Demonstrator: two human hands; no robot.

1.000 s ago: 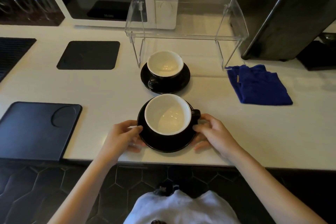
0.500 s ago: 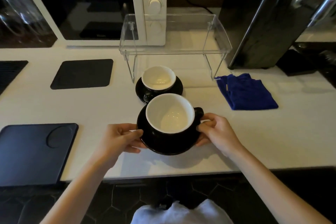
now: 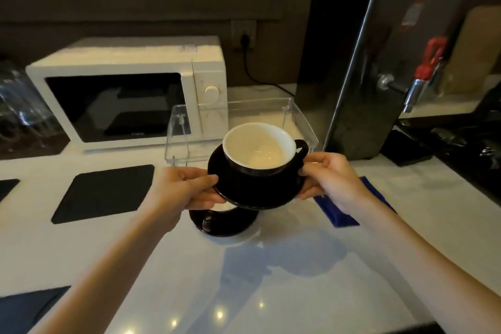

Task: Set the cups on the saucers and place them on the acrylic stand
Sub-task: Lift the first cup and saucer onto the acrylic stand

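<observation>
A black cup with a white inside (image 3: 259, 148) stands on a black saucer (image 3: 257, 191), and both are raised above the counter. My left hand (image 3: 180, 188) grips the saucer's left rim, and my right hand (image 3: 329, 176) grips its right rim beside the cup's handle. The clear acrylic stand (image 3: 179, 130) is just behind the raised cup, its top partly hidden by it. Below the raised saucer, a second black saucer (image 3: 225, 222) rests on the counter; its cup is mostly hidden.
A white microwave (image 3: 127, 95) stands behind the stand at the left. A tall dark machine (image 3: 360, 89) rises on the right. A blue cloth (image 3: 339, 214) lies under my right wrist. A black mat (image 3: 105, 192) lies on the white counter at the left.
Both hands have lifted the near cup and saucer off the counter and carried them up and forward toward the stand. The view has tilted upward.
</observation>
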